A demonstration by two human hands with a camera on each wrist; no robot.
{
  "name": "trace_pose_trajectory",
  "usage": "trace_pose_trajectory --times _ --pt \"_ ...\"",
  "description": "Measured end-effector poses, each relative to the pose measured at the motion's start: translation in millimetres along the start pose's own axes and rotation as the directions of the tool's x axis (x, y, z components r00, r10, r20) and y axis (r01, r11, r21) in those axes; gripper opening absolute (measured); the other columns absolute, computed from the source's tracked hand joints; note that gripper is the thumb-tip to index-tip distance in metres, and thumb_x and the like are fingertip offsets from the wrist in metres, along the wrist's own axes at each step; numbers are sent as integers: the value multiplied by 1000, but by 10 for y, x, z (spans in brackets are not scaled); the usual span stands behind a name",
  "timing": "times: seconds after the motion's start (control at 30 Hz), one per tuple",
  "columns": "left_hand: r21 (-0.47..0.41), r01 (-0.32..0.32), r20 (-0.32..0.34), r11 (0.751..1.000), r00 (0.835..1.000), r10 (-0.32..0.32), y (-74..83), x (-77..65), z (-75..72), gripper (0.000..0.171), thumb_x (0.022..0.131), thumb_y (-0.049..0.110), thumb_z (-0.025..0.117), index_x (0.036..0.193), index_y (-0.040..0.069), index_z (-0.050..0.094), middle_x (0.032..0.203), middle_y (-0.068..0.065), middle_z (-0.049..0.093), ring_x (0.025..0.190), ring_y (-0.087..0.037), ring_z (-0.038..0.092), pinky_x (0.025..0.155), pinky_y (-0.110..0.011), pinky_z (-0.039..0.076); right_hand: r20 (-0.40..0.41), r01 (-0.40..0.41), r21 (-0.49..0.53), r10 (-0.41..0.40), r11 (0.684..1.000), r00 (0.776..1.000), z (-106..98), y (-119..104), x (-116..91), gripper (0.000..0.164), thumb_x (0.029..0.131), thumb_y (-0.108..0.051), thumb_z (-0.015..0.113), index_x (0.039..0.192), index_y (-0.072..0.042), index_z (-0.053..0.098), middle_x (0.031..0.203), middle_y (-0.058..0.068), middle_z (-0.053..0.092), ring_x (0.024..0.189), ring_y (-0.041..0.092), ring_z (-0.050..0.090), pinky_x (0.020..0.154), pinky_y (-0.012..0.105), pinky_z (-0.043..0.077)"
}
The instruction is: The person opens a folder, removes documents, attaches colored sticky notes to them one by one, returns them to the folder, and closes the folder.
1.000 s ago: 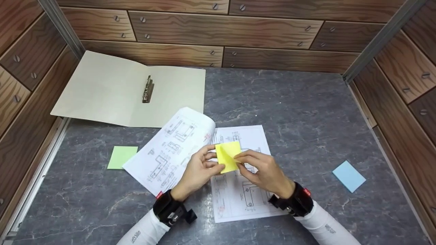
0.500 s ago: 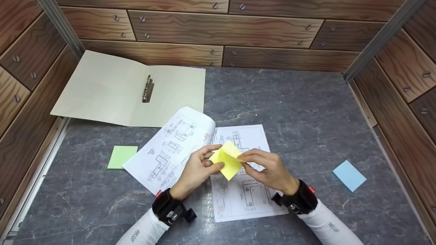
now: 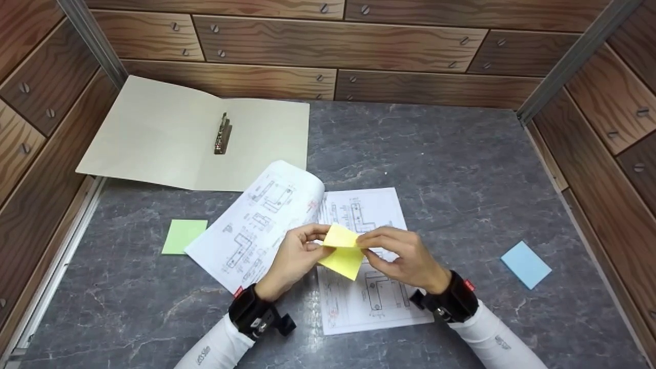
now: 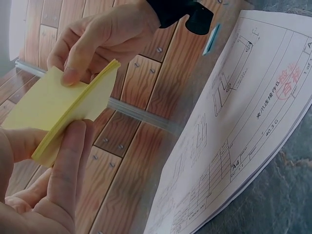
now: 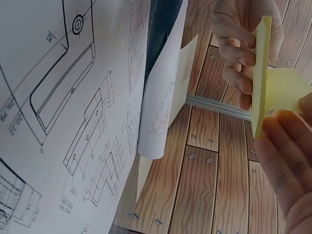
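My left hand [image 3: 294, 256] grips a pad of yellow sticky notes [image 3: 344, 264] between thumb and fingers, above the stapled-looking drawing sheets [image 3: 376, 312]. With thumb and fingers my right hand [image 3: 407, 253] pinches the pad's top note [image 5: 285, 87], which bends away from the rest. In the left wrist view the yellow pad [image 4: 73, 114] appears nearly edge-on, its thickness showing. One drawing page [image 3: 256, 220] is folded over to the left, with a curled edge at the top.
An open cream folder [image 3: 148, 133] with a metal clip [image 3: 222, 136] lies at the back left. A green sticky note pad [image 3: 179, 236] sits beside the folded page's left corner. To the right lies a blue sticky note pad [image 3: 526, 265]. Wood-patterned walls [image 3: 333, 43] enclose the table.
The yellow pad has turned and tilted in my hands, and its top note is bent further from the rest. My right hand has shifted slightly right. The papers and folder stay put.
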State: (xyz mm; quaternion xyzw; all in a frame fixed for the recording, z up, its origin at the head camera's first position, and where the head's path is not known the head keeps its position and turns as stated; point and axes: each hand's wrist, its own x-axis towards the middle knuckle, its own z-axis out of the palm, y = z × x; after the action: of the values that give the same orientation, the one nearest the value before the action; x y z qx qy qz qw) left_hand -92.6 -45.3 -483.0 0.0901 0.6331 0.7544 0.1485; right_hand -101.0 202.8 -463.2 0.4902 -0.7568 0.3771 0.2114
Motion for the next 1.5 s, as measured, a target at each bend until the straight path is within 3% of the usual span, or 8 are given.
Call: trace_pose_trajectory --times 0.37,0.53,0.83,1.13,1.5 --pt "27 1 7 1000 1000 -1 -42 -8 26 39 89 0 70 126 -10 64 107 -15 72 77 -14 76 73 -28 65 -1 -39 -121 39 992 999 100 -52 109 33 79 -3 85 110 -6 75 96 3 75 84 14 71 78 22 60" --pt "54 0 -10 999 1000 0 -56 -8 34 37 88 0 70 124 -9 65 105 -15 72 76 -14 76 71 -27 65 -8 -104 -176 104 979 995 118 -66 178 28 80 -6 86 106 -9 77 91 1 75 83 11 69 76 21 59" --pt "95 -14 -52 995 998 19 -57 3 49 28 89 3 71 114 -10 67 98 -17 74 72 -11 74 66 -22 62 -34 -129 -228 124 965 992 128 -114 257 15 80 -5 86 93 -9 79 83 -1 74 74 9 65 67 16 53" --pt "128 -23 -61 991 998 31 -89 16 43 26 90 1 72 112 -11 66 96 -21 74 71 -11 73 63 -20 61 -63 -198 -182 190 963 980 85 -123 216 18 81 -1 84 97 -9 79 87 1 77 76 12 70 72 18 58" --pt "146 -26 -88 989 995 39 -61 4 46 26 88 0 72 111 -11 68 95 -24 74 72 -12 72 66 -23 63 -120 -276 -99 264 956 957 51 -97 183 17 82 4 81 96 -7 79 86 3 78 67 7 66 62 12 54"
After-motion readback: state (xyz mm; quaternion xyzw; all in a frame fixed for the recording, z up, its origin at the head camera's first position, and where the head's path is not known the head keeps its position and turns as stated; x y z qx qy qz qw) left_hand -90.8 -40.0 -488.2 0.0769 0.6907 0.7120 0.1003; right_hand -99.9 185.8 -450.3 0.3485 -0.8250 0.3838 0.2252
